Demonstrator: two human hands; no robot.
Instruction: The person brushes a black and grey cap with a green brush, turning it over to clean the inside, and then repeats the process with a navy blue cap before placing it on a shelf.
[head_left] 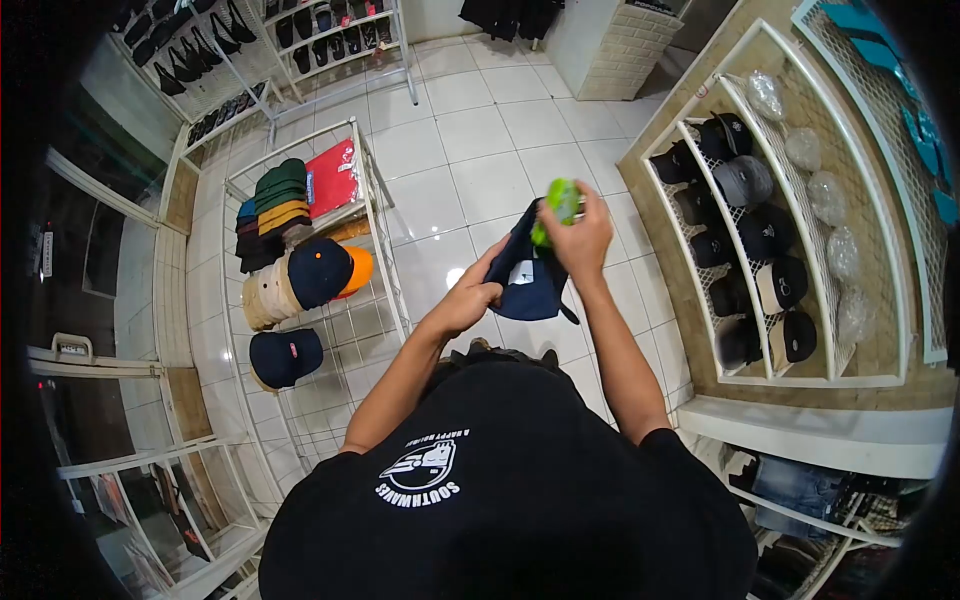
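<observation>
Left hand (466,303) is clenching navy cap (533,302) by its edge; right hand (584,236) is grasping green item (563,197) at it, light pressure seeming advisable

Open rack (378,225) on left; caps (321,272) and folded garments (283,190) on it. Wall shelf (815,381) on right: more caps in rows, bundles (827,197) along rightmost row. Held cap (530,302) before torso (520,500), between both. Display rack (411,75) ahead-left. Jeans (800,487) right, below wall shelf.

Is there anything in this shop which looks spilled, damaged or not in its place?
Nothing clearly stands out: the floor shows no spill, and caps sit together on the rack and in rows on the wall shelves.
</observation>
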